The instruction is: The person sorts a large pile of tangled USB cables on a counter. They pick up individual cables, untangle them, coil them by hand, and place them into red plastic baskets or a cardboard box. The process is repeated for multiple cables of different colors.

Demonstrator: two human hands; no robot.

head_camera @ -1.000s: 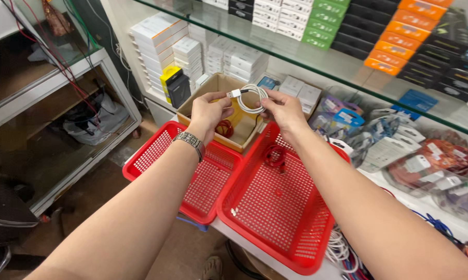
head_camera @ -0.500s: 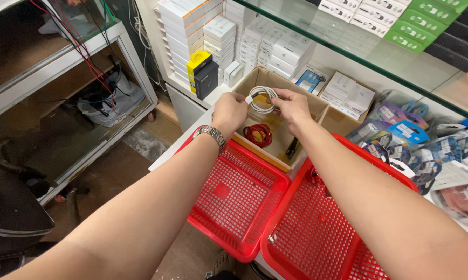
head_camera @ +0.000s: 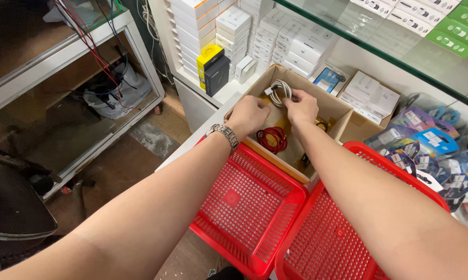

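Two red mesh baskets sat side by side at the counter's edge — the left basket [head_camera: 249, 207] and the right basket [head_camera: 332, 243] — and just behind them stood an open cardboard box [head_camera: 322, 98]. Both hands were over that box: the left hand [head_camera: 248, 115] and the right hand [head_camera: 301, 107] each pinched a coiled white cable [head_camera: 279, 91], held between them above the box. Below, on the box floor, lay a coiled red cable [head_camera: 272, 139].
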